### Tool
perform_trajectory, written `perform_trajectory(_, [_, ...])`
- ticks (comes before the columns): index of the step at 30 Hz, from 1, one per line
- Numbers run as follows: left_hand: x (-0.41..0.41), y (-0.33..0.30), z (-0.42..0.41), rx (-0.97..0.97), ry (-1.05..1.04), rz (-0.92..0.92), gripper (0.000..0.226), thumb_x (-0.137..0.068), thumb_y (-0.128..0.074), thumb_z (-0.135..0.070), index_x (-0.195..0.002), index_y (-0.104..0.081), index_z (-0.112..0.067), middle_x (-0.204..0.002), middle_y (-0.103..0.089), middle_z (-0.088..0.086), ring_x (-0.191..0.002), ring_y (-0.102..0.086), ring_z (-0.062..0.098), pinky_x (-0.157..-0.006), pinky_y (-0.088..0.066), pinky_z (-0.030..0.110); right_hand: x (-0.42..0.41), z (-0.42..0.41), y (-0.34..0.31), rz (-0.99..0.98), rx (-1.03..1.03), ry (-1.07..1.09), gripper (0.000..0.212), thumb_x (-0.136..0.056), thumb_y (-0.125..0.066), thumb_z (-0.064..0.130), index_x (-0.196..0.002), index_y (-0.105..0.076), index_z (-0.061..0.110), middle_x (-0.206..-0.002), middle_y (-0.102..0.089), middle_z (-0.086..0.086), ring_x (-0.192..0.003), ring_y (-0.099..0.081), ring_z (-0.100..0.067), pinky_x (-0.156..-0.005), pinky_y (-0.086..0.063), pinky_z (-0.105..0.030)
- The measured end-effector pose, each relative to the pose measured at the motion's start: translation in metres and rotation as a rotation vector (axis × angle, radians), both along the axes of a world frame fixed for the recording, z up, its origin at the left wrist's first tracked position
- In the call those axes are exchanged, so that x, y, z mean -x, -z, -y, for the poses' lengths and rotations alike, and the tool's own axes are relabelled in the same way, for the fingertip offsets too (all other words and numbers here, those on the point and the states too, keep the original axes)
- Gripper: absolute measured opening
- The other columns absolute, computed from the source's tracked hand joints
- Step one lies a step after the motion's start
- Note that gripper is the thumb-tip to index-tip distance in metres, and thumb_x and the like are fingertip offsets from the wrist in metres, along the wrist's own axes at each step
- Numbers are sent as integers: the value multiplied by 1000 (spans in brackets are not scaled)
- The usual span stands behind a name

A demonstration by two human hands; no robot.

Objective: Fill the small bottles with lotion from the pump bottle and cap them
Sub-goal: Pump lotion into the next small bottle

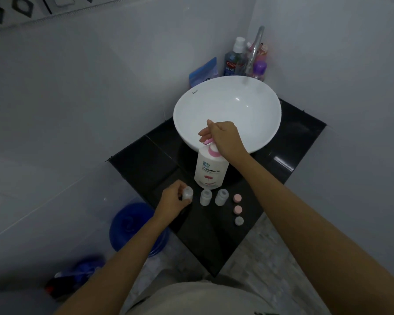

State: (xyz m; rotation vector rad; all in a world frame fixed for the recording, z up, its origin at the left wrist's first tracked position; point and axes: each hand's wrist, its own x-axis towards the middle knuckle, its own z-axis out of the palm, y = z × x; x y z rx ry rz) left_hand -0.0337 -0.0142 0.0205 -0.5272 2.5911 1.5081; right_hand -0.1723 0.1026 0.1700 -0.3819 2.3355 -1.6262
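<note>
A white pump bottle (210, 170) with a pink collar and pink pump head stands upright on the glossy black tabletop (146, 160), just in front of a round white basin (228, 110). Its plastic body is opaque, so its fill level cannot be told. The right hand (223, 137) sits on top of the pump, fingers curled around the pink head.

In front of the pump bottle three small bottles stand in a row, all uncapped. The left hand (173, 200) pinches the left small bottle (187, 193), fingers curled round its side; its mouth faces up and the inside looks pale, but whether it holds lotion cannot be told. The middle small bottle (205, 196) and the right small bottle (221, 196) stand free, close together, translucent whitish plastic with narrower necks; their contents cannot be made out either.

To the right of the row three round caps lie flat in a line running toward the tabletop's near edge: a pink cap (237, 198), a second pink cap (237, 209) and a grey cap (239, 221), apart from one another.

Behind the basin stand a chrome tap (255, 51), a blue mouthwash bottle (234, 60) with a white cap, a purple-capped bottle (259, 69) and a blue pouch (204, 72). A blue bucket (132, 226) sits on the floor to the left, below the tabletop.
</note>
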Motion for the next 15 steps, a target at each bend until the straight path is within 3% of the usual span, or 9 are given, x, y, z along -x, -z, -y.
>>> perform_trajectory(3, [3,0,-1,38,33,6,35,-74,-77,-12,-101,-56,-20,-101,-61,-5,-98,-59,12,-79,-46,16,0,0,1,3,7,3,41,-98,-42,23,-83,-71,-2,-71,-68,-16,-60,-61,-13,-81,-51,-32])
perform_trajectory(7, [6,-5,-8,448,117,-105,62,-63,-82,-40,-117,-55,-26,-115,-59,-6,-110,-50,14,-94,-38,31,0,0,2,6,10,3,41,-98,-42,23,-83,-71,-2,-72,-69,-16,-60,-62,-13,-82,-51,-32])
perform_trajectory(11, [14,-15,-23,730,216,-258,57,-65,-67,-60,-111,-62,-25,-108,-63,-5,-105,-50,16,-86,-22,28,1,-1,3,3,12,6,41,-98,-42,24,-82,-71,-2,-70,-69,-14,-58,-61,-10,-78,-51,-27])
perform_trajectory(15, [22,-19,-36,857,270,-192,55,-67,-66,-63,-107,-66,-24,-106,-62,-3,-104,-48,19,-91,-25,33,2,0,4,8,13,2,41,-98,-43,24,-80,-71,1,-68,-68,-12,-59,-62,-10,-80,-51,-31])
